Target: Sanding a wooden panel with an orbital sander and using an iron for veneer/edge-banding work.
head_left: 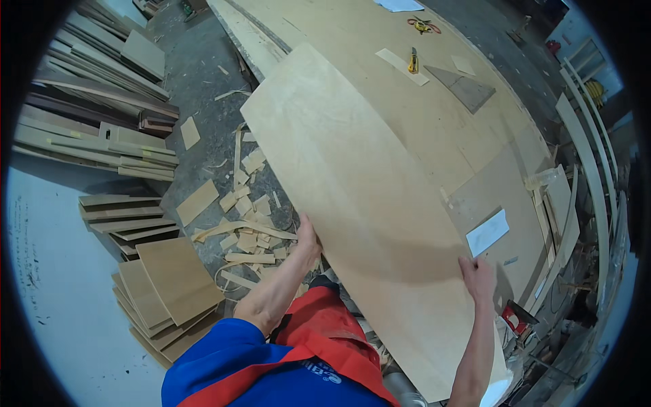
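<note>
A long, pale plywood sheet [359,183] lies slantwise before me, its far end over the workbench's left edge and its near end close to my body. My left hand [308,237] grips the sheet's left edge, with the fingers hidden beneath or behind it. Opposite, my right hand [477,277] is closed on the right edge, thumb side up. Just beyond the right hand a white sheet of paper [487,233] rests on the workbench [434,136].
On the bench lie a yellow utility knife [413,61], a grey triangular board [463,88] and scissors [424,26]. Wood offcuts [251,234] litter the floor at left. Stacked panels [169,285] lean by the white wall [47,271]. A red-and-white object [517,319] sits at right.
</note>
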### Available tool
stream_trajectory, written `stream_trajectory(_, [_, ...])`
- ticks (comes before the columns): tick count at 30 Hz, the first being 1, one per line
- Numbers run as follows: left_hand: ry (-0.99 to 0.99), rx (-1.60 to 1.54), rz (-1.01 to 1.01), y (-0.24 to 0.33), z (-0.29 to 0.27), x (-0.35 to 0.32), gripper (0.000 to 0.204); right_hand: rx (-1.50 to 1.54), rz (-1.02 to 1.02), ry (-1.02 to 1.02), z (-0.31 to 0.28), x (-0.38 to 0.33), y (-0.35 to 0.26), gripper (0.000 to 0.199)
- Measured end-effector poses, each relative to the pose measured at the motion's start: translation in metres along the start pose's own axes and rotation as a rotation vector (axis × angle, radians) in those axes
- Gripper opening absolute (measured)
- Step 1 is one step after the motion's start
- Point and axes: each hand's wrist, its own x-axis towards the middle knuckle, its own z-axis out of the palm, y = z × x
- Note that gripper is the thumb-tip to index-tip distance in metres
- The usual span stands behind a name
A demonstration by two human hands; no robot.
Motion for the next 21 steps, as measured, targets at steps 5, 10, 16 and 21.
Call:
stream_trajectory(5, [-0.053,0.091,0.040,-0.029,-0.027,0.000,0.098,-0.038,-0.178,0.254,-0.022,-0.139,-0.008,0.054])
stream_trajectory(10, [-0.149,0.329,-0.047,0.010,-0.088,-0.012,0.097,0.008,-0.364,0.381,-0.008,-0.244,-0.020,0.055])
stream_trajectory(16, [-0.538,0.716,0.426,-0.005,-0.062,0.039,0.058,0.127,-0.163,0.567,0.053,-0.382,0.010,0.050])
stream_trajectory(21, [-0.974,0.828,0.245,-0.081,-0.013,0.006,0.057,0.180,-0.002,0.716,0.133,-0.517,0.011,0.040])
